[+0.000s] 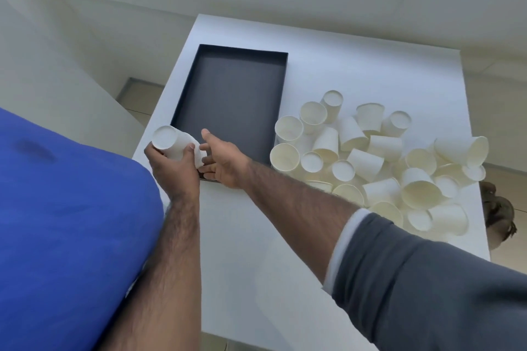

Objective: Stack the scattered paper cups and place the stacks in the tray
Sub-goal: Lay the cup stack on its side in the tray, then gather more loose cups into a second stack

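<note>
My left hand grips a white paper cup on its side, base pointing up and left, just left of the tray's near corner. My right hand is beside it with fingers spread and relaxed, its fingertips touching the cup's rim end. It hovers over the near edge of the black tray, which holds nothing. A pile of several scattered paper cups lies on the white table to the right of the tray, some upright, some tipped over.
My blue shirt fills the lower left. The table's right edge runs close behind the cup pile. Beyond that edge a dark brown object sits on the floor. A white wall lies behind the table.
</note>
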Available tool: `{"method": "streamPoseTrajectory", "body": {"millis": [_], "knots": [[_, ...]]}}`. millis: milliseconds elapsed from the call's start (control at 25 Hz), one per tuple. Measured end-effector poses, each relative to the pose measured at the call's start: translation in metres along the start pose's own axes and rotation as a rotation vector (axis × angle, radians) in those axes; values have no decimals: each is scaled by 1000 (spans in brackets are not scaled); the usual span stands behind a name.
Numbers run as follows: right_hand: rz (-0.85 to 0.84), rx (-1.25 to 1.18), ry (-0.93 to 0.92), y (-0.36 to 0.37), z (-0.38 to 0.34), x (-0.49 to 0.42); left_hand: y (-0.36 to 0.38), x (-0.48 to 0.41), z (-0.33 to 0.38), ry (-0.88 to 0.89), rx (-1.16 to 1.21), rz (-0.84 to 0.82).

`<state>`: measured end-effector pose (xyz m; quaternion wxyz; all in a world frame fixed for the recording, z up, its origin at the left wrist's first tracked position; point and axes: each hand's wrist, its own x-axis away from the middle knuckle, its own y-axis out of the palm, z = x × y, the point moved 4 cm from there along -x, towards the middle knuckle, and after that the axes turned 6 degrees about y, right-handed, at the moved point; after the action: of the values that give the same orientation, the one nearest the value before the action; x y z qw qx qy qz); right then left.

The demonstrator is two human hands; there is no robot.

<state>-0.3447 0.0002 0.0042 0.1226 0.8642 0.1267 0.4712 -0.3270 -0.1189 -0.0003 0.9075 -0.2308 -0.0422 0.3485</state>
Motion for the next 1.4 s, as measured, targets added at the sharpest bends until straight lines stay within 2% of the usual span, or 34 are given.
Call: {"method": "streamPoseTrajectory", "body": {"millis": [120,240,360,440,520,600,680,760,840,880,960,1040,1120,1200,1280,1400], "knots": [[58,159,-63,-29,33,39,3,-1,-2,-45,-40,9],[125,276,-73,-80,99,100,2,27,7,-116,-72,28],[243,241,-57,-131,173,173,-5,103,21,-15,-91,-16],[355,196,-37,-159,217,221,-13,175,17,149,-152,-234],[471,184,-38,-182,247,265,-26,245,0,370,-268,-552],[652,296,-131,-209,260,301,-42,302,-27,633,-413,-862],[909,465,-255,-240,253,331,-55,332,-54,805,-571,-1091],[1184,594,-370,-278,242,357,-55,339,-68,886,-688,-1180],[1335,743,-358,-314,231,366,-47,332,-72,835,-766,-1204],[1330,834,-281,-331,228,364,-41,328,-71,769,-791,-1211],[1215,958,-83,-354,227,353,-31,318,-67,649,-789,-1177],[1108,1066,3,-366,229,339,-21,311,-63,550,-772,-1165],[1061,1122,-7,-370,232,329,-13,309,-63,485,-782,-1177],[1062,1059,-33,-368,236,323,-8,308,-61,407,-782,-1188],[1074,971,-56,-360,242,321,-6,309,-54,311,-725,-1190],[1003,992,-53,-332,249,315,-7,313,-40,239,-628,-1190]]}}
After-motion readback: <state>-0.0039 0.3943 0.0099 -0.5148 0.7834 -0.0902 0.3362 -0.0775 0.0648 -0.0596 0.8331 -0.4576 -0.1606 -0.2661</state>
